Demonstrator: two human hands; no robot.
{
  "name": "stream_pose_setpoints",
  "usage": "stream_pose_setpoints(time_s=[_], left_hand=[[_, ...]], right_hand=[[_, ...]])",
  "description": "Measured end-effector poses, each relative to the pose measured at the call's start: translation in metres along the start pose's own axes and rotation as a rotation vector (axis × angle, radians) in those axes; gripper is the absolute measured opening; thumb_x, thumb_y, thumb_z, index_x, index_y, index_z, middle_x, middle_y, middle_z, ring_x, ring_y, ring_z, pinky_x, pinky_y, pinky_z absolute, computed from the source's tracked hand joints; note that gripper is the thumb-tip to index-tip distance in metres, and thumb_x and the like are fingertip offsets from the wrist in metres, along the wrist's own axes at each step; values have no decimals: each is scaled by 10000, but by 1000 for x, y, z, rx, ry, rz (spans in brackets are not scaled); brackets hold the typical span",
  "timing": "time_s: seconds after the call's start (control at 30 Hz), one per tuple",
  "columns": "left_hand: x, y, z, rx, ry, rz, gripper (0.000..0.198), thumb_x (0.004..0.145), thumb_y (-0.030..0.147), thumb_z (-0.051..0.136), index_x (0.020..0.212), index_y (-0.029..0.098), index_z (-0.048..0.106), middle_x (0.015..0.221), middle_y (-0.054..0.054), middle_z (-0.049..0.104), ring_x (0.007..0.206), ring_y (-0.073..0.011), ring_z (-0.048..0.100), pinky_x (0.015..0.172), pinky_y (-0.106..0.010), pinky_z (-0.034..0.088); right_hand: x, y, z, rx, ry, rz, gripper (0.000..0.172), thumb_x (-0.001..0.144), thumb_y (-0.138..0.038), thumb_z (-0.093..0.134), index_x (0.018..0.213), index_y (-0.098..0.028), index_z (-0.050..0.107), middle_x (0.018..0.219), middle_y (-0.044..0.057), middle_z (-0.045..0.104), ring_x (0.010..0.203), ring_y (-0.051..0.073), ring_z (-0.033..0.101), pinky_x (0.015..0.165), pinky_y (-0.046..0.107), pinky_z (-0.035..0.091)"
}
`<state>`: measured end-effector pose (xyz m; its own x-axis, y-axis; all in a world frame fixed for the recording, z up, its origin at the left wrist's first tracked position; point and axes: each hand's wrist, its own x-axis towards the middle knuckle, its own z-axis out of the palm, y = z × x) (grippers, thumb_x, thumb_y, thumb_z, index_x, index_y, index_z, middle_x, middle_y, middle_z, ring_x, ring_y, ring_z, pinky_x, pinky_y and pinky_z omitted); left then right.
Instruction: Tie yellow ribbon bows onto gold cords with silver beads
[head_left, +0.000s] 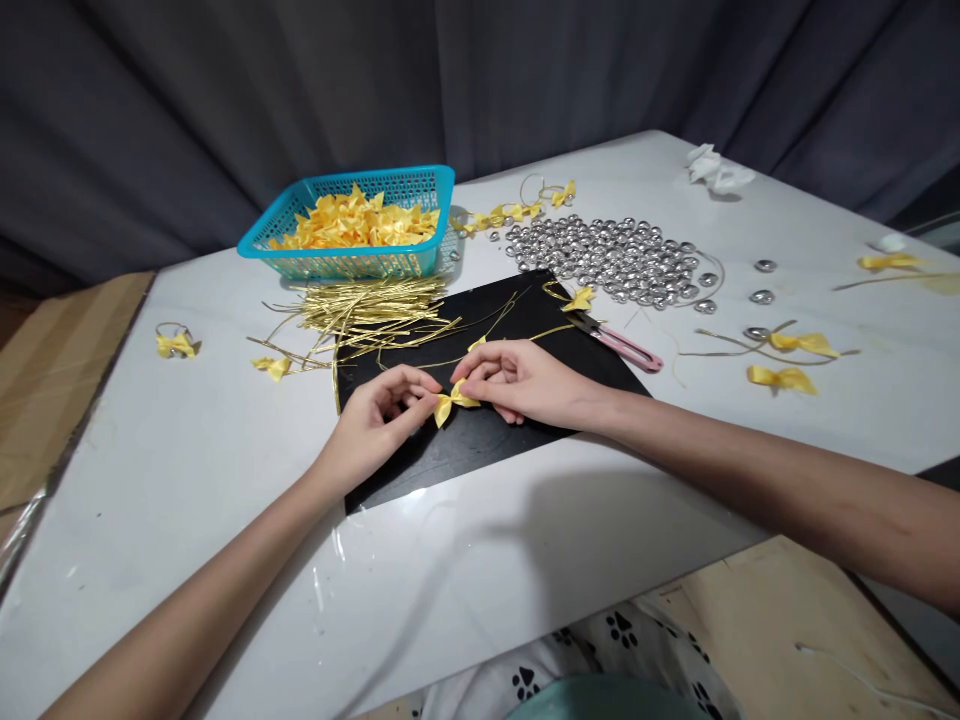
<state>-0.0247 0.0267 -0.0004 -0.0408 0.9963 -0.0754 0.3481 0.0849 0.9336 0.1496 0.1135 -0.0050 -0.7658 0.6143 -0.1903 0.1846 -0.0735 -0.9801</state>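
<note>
A glossy white table [165,450] carries a flat black rectangular mat [427,460]. Beyond the mat I see a turquoise perforated plastic basket [445,213] of yellow ribbon pieces [352,225] and a heap of shiny silver beads [615,258]; a sheaf of thin gold strands [367,305] overlaps its far edge. Over the mat, left hand [379,415] and right hand [517,380] face each other, pink-handled snips [622,348] lying near its far corner. Between them, thumbs and forefingers pinch opposite ends of a small yellow ribbon bow [448,408]. The step appears to be shaping it; the next move calls for even, light tension.
</note>
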Motion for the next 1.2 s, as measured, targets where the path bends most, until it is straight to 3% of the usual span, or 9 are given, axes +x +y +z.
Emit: stream_pose_setpoints(time_s=[0.27, 0.47, 0.7, 0.93, 1.2], left_hand=[[1, -2, 0, -64, 11, -20, 167, 783, 299, 628, 863, 173, 553, 712, 10, 564, 615, -101, 507, 575, -221, 397], [0, -3, 1, -14, 17, 12, 178, 785, 291, 618, 887, 187, 516, 716, 10, 590, 640, -113, 535, 574, -225, 378], [-2, -2, 0, 154, 3, 39, 158, 823, 334, 571, 886, 189, 568, 725, 1, 590, 644, -125, 528, 560, -236, 374], [-3, -2, 0, 326, -12, 95, 210, 837, 381, 551, 821, 177, 600, 682, 2, 579, 579, -118, 495, 509, -225, 354], [-7, -1, 0, 607, -83, 208, 193, 917, 327, 398, 891, 195, 536, 752, 4, 577, 651, -140, 511, 621, -258, 358]], right_hand=[[-1, 0, 0, 39, -29, -12, 212, 767, -150, 639, 948, -127, 531, 674, -59, 550, 382, -2, 423, 342, 124, 377], [0, -3, -5, -60, -90, -47, 217, 762, -90, 629, 959, -97, 537, 666, -61, 529, 426, -17, 375, 390, 111, 307], [-2, -5, -9, -168, -150, -99, 122, 799, -110, 601, 916, -84, 580, 668, -57, 520, 414, -20, 306, 371, 128, 252], [-3, -4, -10, -107, -142, -76, 80, 813, -162, 597, 832, -130, 526, 620, -65, 531, 352, -6, 392, 326, 122, 319], [-4, -11, -9, -192, -135, -9, 88, 872, -150, 517, 791, -138, 485, 540, -93, 452, 339, -1, 383, 335, 113, 312]])
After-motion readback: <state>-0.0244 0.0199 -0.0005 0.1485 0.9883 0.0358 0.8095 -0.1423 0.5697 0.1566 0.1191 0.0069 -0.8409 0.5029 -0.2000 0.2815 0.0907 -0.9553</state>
